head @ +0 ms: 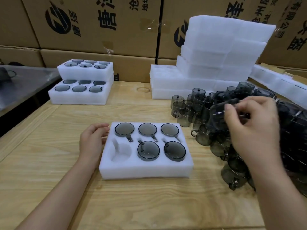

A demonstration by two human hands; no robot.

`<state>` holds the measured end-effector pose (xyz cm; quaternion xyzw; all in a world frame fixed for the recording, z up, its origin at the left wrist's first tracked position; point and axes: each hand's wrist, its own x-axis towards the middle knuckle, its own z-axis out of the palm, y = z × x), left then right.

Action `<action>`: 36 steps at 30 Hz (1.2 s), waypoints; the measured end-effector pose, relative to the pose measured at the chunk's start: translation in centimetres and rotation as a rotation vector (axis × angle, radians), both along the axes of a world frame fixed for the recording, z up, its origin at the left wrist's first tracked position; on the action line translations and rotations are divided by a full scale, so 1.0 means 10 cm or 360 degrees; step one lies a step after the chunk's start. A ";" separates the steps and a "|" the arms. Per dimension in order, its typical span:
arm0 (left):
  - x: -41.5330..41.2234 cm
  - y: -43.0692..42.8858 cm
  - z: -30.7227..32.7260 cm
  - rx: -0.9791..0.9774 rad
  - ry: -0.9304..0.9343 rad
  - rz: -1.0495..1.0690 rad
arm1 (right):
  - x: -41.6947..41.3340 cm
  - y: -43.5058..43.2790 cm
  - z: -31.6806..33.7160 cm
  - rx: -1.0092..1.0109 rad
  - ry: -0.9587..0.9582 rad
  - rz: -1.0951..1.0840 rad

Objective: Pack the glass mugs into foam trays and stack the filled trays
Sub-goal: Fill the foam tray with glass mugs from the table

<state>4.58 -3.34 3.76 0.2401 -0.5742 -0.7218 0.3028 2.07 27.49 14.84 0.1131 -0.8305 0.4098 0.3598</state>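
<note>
Near the middle of the table, a foam tray, long axis left to right, three pockets across and two deep. Five pockets filled with mugs — each sunk on end, axis vertical, round face up. Back-row handles pointing toward the near edge and a little right. Front-row handles pointing away and left, into the strip between the rows. Near-left pocket bare, its handle slot slanting toward the far left.

Left hand laid against the tray's left wall, fingers loosely bent and apart, thumb touching the far-left corner, nothing gripped.

Right hand raised over the pile at the right, thumb and curled fingers pinching one mug. Mug blurred, tipped off the vertical, body out to the left of the fingers and clear of the table. Which way its mouth faces, impossible to tell.

In the pile, far mugs upright with handles to various sides, nearer ones lying over on their sides.

Far left, a stack of two filled trays, the upper set back from the lower — six mugs in each. Far right, spare foam piled high, with printed cartons behind.
</note>
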 end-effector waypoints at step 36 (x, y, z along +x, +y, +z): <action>-0.04 -0.03 -0.09 -0.0137 0.0088 -0.0340 | 0.35 -1.89 -0.74 0.1470 -0.0286 0.0603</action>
